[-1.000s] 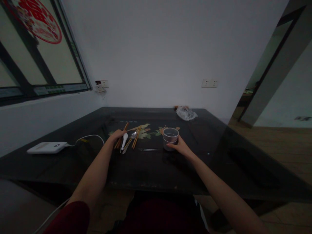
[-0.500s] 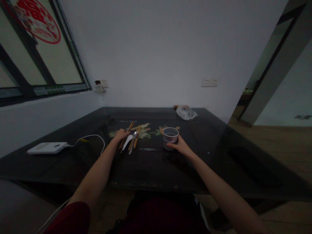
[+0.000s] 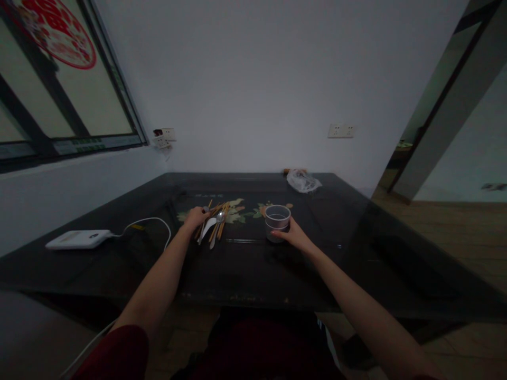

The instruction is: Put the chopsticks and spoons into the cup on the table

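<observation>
My left hand (image 3: pixel 195 217) is closed at the left side of a pile of utensils, its fingers pinched on a wooden chopstick (image 3: pixel 210 202); the grip is partly hidden. Beside it lie several more chopsticks (image 3: pixel 224 217), a white spoon (image 3: pixel 208 227) and a metal spoon (image 3: pixel 220 216), crossing one another at a slant. My right hand (image 3: pixel 293 234) is wrapped around the right side of a clear cup (image 3: pixel 277 224), thumb across its front. Upright on the table, the cup appears to have nothing in it.
The dark table (image 3: pixel 237 279) has a printed flower pattern. A white power bank (image 3: pixel 79 239) with a white cable (image 3: pixel 152 218) lies at the left. Near the wall sits a crumpled clear plastic bag (image 3: pixel 303 181). A dark flat object (image 3: pixel 412 264) rests at the right.
My left hand has shifted slightly, and the chopsticks by its fingers now lie at different angles. The right hand and the cup stay in place.
</observation>
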Tool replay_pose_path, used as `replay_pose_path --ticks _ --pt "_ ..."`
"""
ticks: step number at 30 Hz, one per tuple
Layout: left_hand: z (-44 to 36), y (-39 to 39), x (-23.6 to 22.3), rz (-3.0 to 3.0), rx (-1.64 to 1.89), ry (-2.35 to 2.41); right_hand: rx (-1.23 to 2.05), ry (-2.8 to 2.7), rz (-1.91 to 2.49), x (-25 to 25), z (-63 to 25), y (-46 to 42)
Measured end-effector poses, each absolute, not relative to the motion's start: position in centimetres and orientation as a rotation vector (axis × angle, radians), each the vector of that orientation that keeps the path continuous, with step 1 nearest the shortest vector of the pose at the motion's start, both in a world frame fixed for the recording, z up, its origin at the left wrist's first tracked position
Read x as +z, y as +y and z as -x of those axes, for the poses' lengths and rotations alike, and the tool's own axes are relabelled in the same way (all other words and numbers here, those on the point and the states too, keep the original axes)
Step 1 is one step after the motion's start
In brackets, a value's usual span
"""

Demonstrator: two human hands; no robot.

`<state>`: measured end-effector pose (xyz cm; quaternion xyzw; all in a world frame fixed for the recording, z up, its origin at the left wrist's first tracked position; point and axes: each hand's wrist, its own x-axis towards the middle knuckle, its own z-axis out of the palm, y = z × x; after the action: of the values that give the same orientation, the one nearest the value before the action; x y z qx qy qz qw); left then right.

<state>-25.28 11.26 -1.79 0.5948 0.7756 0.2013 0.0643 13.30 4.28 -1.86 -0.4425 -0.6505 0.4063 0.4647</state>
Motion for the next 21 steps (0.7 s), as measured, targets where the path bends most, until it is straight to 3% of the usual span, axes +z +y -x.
replay_pose_path --ticks 21 --pt "25.1 10.3 -1.3 -1.775 0.567 2.413 0.998 -1.603 1.019 -2.6 -13.5 4.7"
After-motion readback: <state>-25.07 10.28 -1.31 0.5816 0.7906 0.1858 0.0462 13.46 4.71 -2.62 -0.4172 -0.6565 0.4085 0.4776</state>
